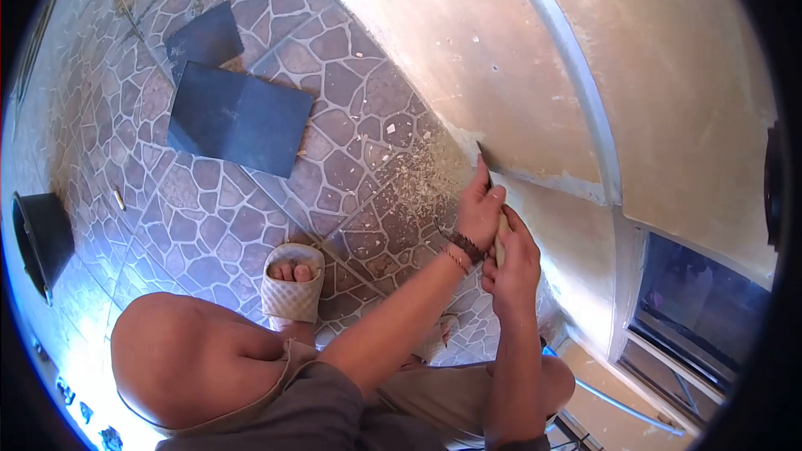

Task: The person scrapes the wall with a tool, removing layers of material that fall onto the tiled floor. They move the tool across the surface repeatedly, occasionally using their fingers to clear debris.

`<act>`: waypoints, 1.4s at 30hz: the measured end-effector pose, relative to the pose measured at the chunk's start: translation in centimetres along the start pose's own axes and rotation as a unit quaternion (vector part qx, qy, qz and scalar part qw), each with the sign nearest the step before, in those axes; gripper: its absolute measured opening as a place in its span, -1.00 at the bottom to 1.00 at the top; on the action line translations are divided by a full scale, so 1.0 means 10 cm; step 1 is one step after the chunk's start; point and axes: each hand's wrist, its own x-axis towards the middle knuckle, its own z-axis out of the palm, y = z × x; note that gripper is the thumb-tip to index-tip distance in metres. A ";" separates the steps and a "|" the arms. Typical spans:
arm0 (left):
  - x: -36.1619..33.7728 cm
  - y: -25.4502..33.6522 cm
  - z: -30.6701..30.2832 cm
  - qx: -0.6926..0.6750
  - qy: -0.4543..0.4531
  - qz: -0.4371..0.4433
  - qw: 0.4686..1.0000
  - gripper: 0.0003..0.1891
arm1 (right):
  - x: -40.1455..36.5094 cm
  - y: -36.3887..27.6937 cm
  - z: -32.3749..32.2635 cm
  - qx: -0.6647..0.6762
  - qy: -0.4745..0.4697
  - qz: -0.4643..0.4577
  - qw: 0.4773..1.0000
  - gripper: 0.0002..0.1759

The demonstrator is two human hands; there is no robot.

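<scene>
A tool with a pale handle [501,238] reaches up to the base of the beige wall [518,75]. Around the handle are the fingers of my right hand [514,263]. My left hand [481,213], with dark bracelets at its wrist, presses on the tool farther forward, one finger stretched along its thin dark blade. The blade's tip meets the wall where the paint is chipped. Pale flakes [422,184] lie scattered on the patterned floor [334,83] just left of my hands.
Two dark flat sheets [242,113] overlap on the floor at the upper left. A black bucket [43,242] is at the far left, near a small stub [119,199]. A framed glass pane [702,309] and a blue hose [622,402] are at the lower right.
</scene>
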 end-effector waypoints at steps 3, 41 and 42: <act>0.12 0.11 -0.16 -0.103 -0.064 -0.108 0.987 -0.40 | 0.11 0.21 0.00 -0.080 0.016 -0.065 0.995 -0.48; -0.42 -0.06 0.10 -0.002 -0.105 -0.009 0.994 -0.22 | -0.19 -0.05 -0.47 -0.019 0.011 0.119 0.993 -0.38; -0.41 -0.07 0.10 0.010 -0.106 0.009 0.994 -0.22 | -0.20 -0.04 -0.48 0.000 0.012 0.121 0.993 -0.38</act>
